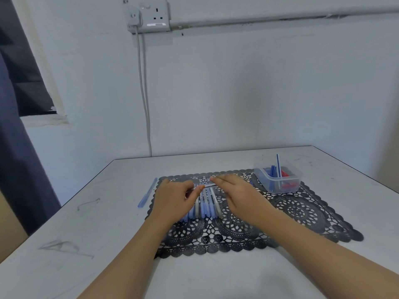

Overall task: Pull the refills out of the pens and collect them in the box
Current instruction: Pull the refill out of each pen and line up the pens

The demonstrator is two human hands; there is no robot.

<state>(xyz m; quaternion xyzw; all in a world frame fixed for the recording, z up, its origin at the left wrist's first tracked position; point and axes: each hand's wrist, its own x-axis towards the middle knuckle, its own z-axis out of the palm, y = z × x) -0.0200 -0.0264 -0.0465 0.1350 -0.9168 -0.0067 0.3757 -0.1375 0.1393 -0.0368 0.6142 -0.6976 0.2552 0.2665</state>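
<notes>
Your left hand (174, 197) and right hand (239, 195) both have a closed grip on one pen (207, 185) at mid-frame, over the row of pens (207, 207). Tug crookedly and its refill could bend or flick off the desk (108, 212) (the box (264, 179) sits centre-right).

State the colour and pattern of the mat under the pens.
Black, lace-like openwork mat, clearest in the head view.
</notes>
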